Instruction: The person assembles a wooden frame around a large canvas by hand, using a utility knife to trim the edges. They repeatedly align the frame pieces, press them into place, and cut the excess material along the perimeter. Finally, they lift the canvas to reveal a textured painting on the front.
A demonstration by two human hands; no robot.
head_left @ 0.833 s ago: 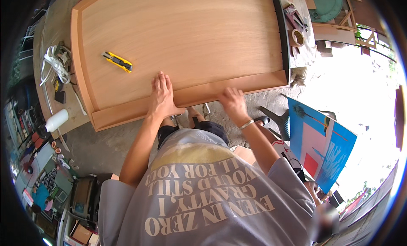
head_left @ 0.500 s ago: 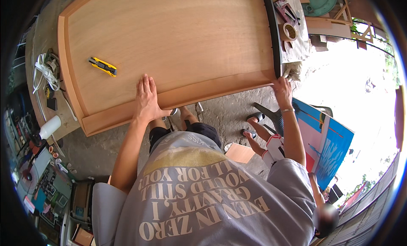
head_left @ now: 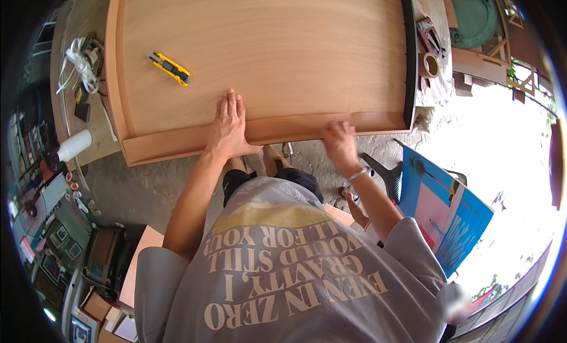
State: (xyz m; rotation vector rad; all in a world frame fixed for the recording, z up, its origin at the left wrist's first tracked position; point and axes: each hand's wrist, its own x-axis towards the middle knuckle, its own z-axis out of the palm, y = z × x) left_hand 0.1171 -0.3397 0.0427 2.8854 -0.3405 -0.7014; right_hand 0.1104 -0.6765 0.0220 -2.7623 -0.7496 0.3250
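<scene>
A large shallow wooden panel with raised rims (head_left: 266,65) lies before me; its right rim is a black strip (head_left: 409,77). My left hand (head_left: 229,130) lies over the near rim, fingers stretched flat toward the panel and thumb spread along the outer edge. Farther right along that same rim is my right hand (head_left: 341,145), wearing a bracelet. Motion smears its fingers, so their grip is unclear. On the panel's left part rests a yellow and black utility knife (head_left: 170,69), apart from both hands.
Left of the panel lie a white cord bundle (head_left: 81,65) and a white bottle (head_left: 75,145). At the right are a tape roll (head_left: 429,65) and a maroon staple gun (head_left: 430,37). A blue painted picture (head_left: 446,207) leans by a dark chair (head_left: 387,171), near another person's leg (head_left: 356,212).
My right hand has left the black strip's corner and slid left along the near rim. My left hand keeps its place on the rim. The whole view has shifted.
</scene>
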